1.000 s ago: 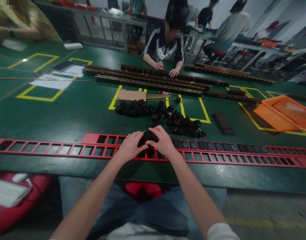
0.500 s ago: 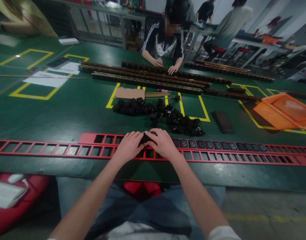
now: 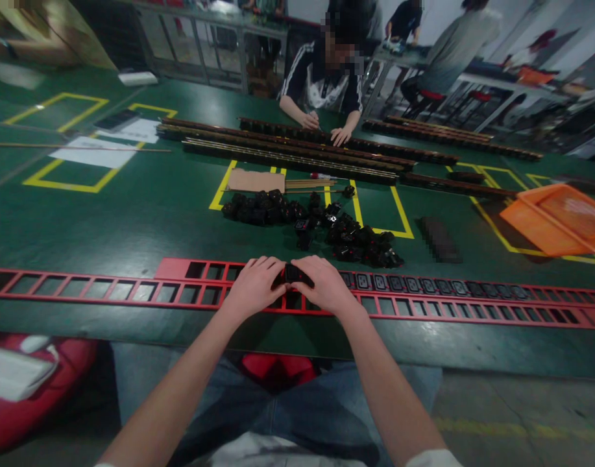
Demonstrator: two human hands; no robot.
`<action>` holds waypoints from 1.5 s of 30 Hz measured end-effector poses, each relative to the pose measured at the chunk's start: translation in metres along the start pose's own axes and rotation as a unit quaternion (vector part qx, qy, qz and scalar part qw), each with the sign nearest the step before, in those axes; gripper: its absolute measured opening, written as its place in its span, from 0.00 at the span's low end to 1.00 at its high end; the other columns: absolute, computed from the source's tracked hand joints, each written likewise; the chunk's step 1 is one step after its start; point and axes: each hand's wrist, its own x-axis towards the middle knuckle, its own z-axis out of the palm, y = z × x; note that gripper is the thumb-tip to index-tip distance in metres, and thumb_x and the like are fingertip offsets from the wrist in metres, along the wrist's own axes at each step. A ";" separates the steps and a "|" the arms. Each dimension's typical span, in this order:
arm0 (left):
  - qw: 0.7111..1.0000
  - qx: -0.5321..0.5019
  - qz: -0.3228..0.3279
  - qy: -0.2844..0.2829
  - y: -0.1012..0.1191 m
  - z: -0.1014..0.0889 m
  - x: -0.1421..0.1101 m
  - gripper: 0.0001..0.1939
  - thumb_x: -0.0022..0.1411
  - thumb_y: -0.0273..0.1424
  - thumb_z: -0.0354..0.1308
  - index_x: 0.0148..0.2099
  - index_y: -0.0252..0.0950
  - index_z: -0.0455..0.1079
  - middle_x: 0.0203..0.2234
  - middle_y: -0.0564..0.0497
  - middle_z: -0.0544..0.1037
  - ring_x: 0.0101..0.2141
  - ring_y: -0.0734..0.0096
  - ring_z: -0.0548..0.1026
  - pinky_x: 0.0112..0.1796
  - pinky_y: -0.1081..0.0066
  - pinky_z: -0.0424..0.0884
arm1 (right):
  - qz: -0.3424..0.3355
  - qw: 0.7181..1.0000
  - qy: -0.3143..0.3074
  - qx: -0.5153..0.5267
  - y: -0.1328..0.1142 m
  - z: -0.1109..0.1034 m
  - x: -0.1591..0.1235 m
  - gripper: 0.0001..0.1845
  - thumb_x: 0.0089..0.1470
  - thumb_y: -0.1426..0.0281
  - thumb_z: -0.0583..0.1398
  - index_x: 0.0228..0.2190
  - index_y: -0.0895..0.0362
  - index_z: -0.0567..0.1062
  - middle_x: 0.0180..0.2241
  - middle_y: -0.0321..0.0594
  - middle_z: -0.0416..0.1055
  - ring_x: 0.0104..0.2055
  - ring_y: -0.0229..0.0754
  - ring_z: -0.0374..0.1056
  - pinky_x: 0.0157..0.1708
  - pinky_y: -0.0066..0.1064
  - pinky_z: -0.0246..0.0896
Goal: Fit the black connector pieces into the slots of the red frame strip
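A long red metal strip (image 3: 83, 289) with rows of rectangular cut-outs lies across the green table's near edge. My left hand (image 3: 254, 287) and my right hand (image 3: 324, 285) rest on it side by side, fingers curled, pressing a small black socket module (image 3: 294, 273) down onto the strip between them. To the right of my hands, several black sockets (image 3: 399, 283) sit in the strip's upper row. A heap of loose black socket modules (image 3: 316, 224) lies just beyond the strip.
Long dark strips (image 3: 287, 152) lie across the table's middle, where a seated person opposite works with both hands. An orange tray (image 3: 555, 217) sits at the right, a cardboard piece (image 3: 255, 180) behind the heap, papers (image 3: 95, 152) at the left. A red stool (image 3: 24, 383) stands lower left.
The black module, held raised between both hands a second ago, has come down onto the red strip. My hands have lowered and flattened over it.
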 end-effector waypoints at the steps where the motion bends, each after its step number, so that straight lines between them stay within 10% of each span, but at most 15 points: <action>1: 1.000 -0.001 0.001 0.000 0.000 0.000 0.000 0.16 0.63 0.37 0.58 0.53 0.39 0.67 0.47 0.47 0.76 0.48 0.57 0.71 0.46 0.58 0.66 | -0.001 1.000 0.001 0.002 0.000 0.000 0.000 0.21 0.58 0.68 0.62 0.53 0.55 0.71 0.48 0.48 0.73 0.50 0.50 0.67 0.49 0.45 0.63; 45: 1.000 0.004 0.000 -0.004 0.007 -0.004 -0.002 0.18 0.62 0.31 0.54 0.55 0.39 0.64 0.48 0.47 0.75 0.49 0.58 0.70 0.49 0.58 0.64 | 0.040 0.996 -0.018 -0.076 -0.008 0.007 -0.002 0.21 0.58 0.63 0.63 0.51 0.57 0.72 0.52 0.45 0.72 0.52 0.49 0.65 0.50 0.42 0.61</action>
